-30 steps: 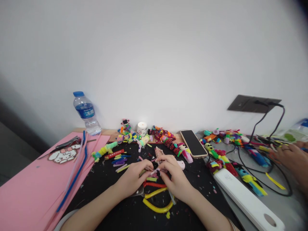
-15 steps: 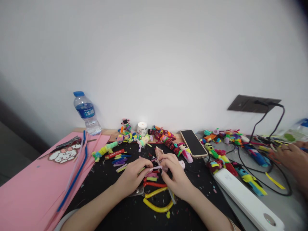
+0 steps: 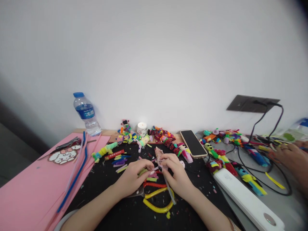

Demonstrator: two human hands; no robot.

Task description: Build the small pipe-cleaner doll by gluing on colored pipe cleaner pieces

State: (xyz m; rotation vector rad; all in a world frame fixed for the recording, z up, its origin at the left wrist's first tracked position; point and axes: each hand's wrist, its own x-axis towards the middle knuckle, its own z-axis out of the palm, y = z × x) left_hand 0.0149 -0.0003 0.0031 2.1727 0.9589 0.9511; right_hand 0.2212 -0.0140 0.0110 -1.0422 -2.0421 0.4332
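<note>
Wall (image 3: 154, 57): plain white, far beyond both hands, filling the upper view; a dark socket plate (image 3: 252, 103) is set in it up and to the right of the right hand, with black cables (image 3: 264, 179) dropping from it.
Counter (image 3: 113, 205): black mat under the hands, speckled with small coloured scraps; a wooden edge shows behind the mat at the wall, and a grey top lies to the right of the right hand.
Pink sheet (image 3: 31, 189): flat, well left of the left hand, with a blue stem (image 3: 75, 178) lying along it and scissors (image 3: 64, 145) at its far end.
White bar (image 3: 247, 200): long and flat, right of the right hand, lying on the grey top.
Bottle (image 3: 87, 114): upright at the wall, far left beyond the left hand.
Phone (image 3: 193, 143): dark screen up, just beyond and right of the right hand.
Figures (image 3: 158, 136): a row of bright pipe-cleaner pieces along the wall, beyond both hands; more lie among the cables to the right.
Yellow stems (image 3: 157, 208): curved, on the mat just near side of the hands, beside a red one (image 3: 154, 184).
Left hand (image 3: 133, 178): fingers curled, tips pinching one end of the small piece.
Right hand (image 3: 176, 175): fingers curled closed on the same piece, a thin grey tool (image 3: 169, 191) slanting down from its grip.
Small piece (image 3: 157, 167): pale pink with a dark spot, between the fingertips of both hands, just above the mat.
Other hand (image 3: 290, 157): a co-worker's, far right of the right hand, among the cables.
</note>
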